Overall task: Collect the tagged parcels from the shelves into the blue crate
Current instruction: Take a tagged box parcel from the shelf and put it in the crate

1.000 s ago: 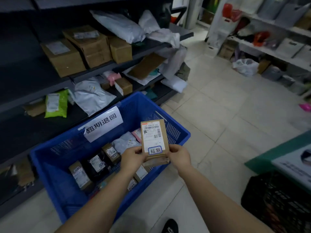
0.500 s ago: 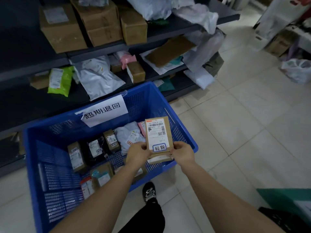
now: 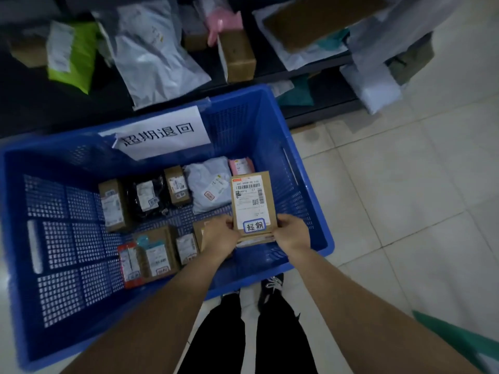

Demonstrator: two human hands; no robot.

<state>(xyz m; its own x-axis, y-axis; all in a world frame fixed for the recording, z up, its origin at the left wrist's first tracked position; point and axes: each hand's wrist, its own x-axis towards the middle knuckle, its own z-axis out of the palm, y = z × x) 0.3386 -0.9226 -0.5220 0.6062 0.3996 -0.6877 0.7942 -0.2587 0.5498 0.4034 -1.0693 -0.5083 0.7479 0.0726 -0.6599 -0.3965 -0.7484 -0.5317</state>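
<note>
The flat cardboard parcel (image 3: 253, 203), matte brown with a white shipping label and a blue-ringed tag, stands upright over the right end of the blue crate (image 3: 305, 190), above its perforated plastic bottom. The left hand (image 3: 220, 236) and right hand (image 3: 291, 233) grip its lower corners, fingers curled round the edges. Left of it in the crate lie a glossy black pouch (image 3: 135, 209) and a crinkled grey mailer (image 3: 205, 184). Behind the crate is a dark shelf (image 3: 24, 103); to its right are pale floor tiles (image 3: 405, 184). Half a second ago the parcel was higher, nearer the rim.
</note>
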